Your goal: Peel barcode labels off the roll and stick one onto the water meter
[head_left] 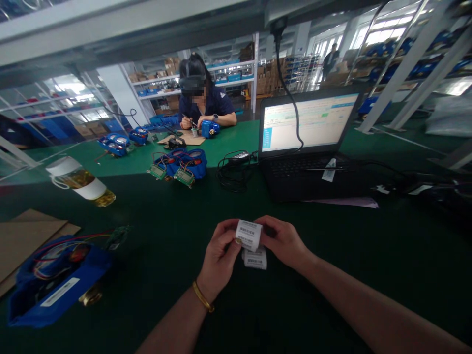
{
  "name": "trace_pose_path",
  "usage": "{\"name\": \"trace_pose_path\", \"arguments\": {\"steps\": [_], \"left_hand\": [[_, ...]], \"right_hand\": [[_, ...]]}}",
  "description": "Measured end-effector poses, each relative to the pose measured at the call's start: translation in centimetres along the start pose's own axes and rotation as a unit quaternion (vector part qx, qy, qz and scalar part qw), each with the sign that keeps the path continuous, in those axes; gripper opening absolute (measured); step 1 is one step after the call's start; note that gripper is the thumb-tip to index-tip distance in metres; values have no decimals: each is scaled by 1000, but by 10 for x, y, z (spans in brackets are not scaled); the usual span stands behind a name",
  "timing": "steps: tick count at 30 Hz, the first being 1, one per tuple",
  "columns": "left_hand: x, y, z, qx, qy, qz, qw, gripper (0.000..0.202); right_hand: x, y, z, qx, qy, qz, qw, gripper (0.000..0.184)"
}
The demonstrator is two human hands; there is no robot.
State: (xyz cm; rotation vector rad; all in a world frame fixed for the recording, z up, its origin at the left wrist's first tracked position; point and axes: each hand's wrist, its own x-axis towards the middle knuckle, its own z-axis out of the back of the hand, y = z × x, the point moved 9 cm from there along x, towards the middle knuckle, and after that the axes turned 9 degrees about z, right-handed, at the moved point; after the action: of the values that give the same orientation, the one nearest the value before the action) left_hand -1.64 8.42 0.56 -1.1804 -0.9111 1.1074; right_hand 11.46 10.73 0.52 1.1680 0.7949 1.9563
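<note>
A white strip of barcode labels [249, 232] is held up between both hands over the dark green table. My left hand [220, 253] pinches its left edge, with a gold bracelet [202, 297] on that wrist. On the right edge, the fingers of my right hand [282, 242] are closed, their tips partly behind the labels. The lower part of the strip [255, 259] curls back below my fingers. Printed barcodes face me on both visible parts.
An open laptop [306, 128] stands at the back right, a black cable hanging before its screen. Blue meter housings [184, 164] with green circuit boards sit behind my hands; another blue housing [59, 280] lies at left near a tea bottle [83, 182]. A co-worker [202, 98] sits opposite.
</note>
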Motion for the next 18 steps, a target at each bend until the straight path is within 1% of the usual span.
{"name": "trace_pose_path", "arguments": {"steps": [4,7,9,13,16,18], "left_hand": [[0,5,1,7,1,33,999,17],[0,3,1,7,-3,33,999,17],[0,0,2,11,-7,23,1000,17],[0,-1,4,29,-20,12,999,20],[1,2,6,23,-26,9,999,20],[0,5,5,14,-22,16,1000,20]], "right_hand": [[-2,23,9,-83,-43,103,990,17],[-5,34,8,-104,-42,143,983,20],[-5,34,8,-108,-43,140,983,22],[-4,23,4,-97,-23,102,990,25],[-3,20,2,-99,-9,105,990,23],[-4,21,2,-117,-10,113,987,24]]}}
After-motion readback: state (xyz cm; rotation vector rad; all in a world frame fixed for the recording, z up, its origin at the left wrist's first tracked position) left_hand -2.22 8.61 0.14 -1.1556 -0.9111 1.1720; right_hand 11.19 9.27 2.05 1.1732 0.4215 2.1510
